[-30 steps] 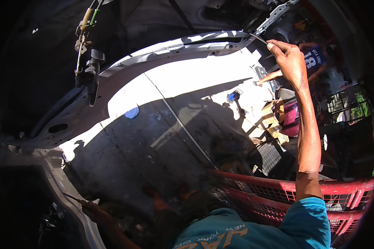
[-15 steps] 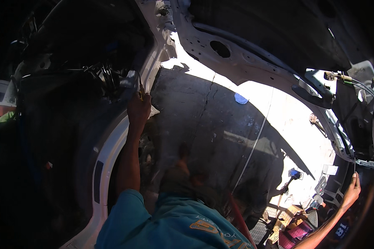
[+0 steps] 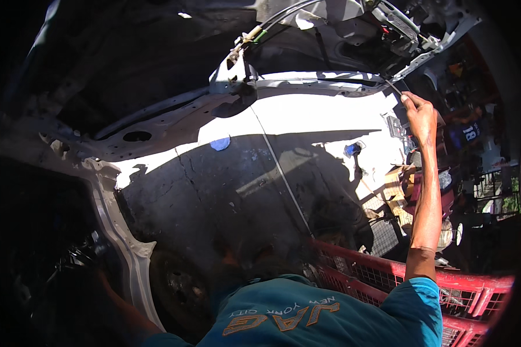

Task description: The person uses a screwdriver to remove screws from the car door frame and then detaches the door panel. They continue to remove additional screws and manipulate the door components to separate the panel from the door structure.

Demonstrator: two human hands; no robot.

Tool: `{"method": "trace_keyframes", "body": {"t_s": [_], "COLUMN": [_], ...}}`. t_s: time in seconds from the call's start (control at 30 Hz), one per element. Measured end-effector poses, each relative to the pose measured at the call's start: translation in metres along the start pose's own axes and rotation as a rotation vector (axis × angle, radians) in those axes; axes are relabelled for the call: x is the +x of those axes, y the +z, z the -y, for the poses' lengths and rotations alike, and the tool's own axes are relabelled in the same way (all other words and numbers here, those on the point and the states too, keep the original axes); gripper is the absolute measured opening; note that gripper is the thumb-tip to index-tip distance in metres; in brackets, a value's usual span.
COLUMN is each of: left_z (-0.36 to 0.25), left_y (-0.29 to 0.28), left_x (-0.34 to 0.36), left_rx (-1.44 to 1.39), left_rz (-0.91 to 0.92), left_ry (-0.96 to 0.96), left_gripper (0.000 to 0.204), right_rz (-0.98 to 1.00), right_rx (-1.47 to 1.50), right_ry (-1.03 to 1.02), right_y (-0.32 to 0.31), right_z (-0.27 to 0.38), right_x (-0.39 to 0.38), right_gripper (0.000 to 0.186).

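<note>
Hands standing well apart: the right hand point(image 3: 421, 118) is pinching a thin rod point(image 3: 394, 87), its long axis slanting up-left toward the pale metal rim point(image 3: 295, 85); the left hand point(image 3: 100, 276) is lying shadowed, grip untellable.

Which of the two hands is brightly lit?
The right hand, raised at the upper right, pinching a thin rod; the left forearm reaches into deep shadow, where no hand can be made out clearly.

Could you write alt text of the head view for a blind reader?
A person's right hand holds a thin rod at a metal vehicle frame, above partly sunlit ground; the left forearm disappears into deep shadow.
</note>
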State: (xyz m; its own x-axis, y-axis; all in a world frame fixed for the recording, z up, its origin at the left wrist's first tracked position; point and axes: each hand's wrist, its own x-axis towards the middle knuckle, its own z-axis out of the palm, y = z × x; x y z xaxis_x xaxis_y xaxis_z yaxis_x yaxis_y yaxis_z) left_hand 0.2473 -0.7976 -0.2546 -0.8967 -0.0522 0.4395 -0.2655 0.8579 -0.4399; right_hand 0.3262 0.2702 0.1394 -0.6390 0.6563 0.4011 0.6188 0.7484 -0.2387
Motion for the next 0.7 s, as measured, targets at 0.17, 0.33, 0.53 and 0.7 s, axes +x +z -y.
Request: {"method": "trace_keyframes", "body": {"t_s": [0.17,0.33,0.53,0.7], "left_z": [-0.166,-0.323,-0.537,-0.652], "left_y": [-0.129,-0.286,-0.471,-0.618], "left_x": [0.071,0.063,0.038,0.106], "left_rx": [-0.490,-0.970,-1.499,-1.668], "left_rz": [-0.065,0.086,-0.056,-0.612], "left_ry": [-0.141,0.265,0.880,0.881], "left_gripper": [0.019,0.031,0.035,0.042], "right_rz": [-0.027,-0.048,-0.105,-0.147], "right_rx": [-0.049,-0.047,-0.074,0.002], "right_ry": [0.069,0.037,-0.029,0.014], "right_y": [-0.019,-0.015,-0.007,-0.004], "right_z": [-0.007,-0.021,-0.024,-0.014], "right_x": [-0.014,-0.021,-0.020,-0.028], "right_gripper": [0.031,0.032,0.033,0.032]}}
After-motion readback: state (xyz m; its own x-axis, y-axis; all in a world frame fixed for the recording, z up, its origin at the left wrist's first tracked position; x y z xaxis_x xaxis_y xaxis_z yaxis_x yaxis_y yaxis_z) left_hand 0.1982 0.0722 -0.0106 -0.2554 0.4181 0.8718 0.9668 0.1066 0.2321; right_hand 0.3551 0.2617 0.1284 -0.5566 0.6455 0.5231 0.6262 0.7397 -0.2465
